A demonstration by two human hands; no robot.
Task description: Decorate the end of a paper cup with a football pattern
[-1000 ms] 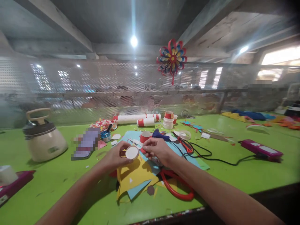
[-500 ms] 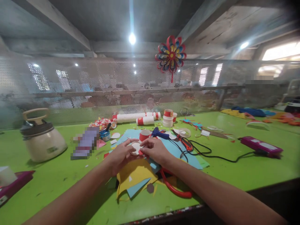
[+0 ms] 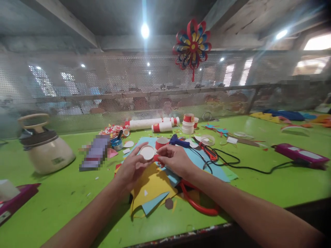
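My left hand (image 3: 131,168) is closed around a white round paper-cup base (image 3: 147,152), its rimmed face turned up toward me. Against its right side, my right hand (image 3: 176,159) pinches a small red paper piece (image 3: 156,157); whether that piece is joined to the base I cannot tell. Just behind the hands stands a red and white cut paper cup (image 3: 161,141). A blue glue gun (image 3: 179,141) lies beyond my right hand. Yellow sheets (image 3: 148,182) and light blue sheets (image 3: 199,162) spread beneath both hands.
Scissors with orange-red handles (image 3: 210,154) lie among black cable at right. A curved red handle (image 3: 199,205) sits near the front edge. A kettle-like jug (image 3: 49,151) stands left, a purple power strip (image 3: 301,154) right. Stacked cups (image 3: 188,124) stand behind, before a mesh screen (image 3: 144,86).
The white cup base has turned so its round face shows more fully. My right fingers have moved from over it to its right edge. The camera view has shifted slightly.
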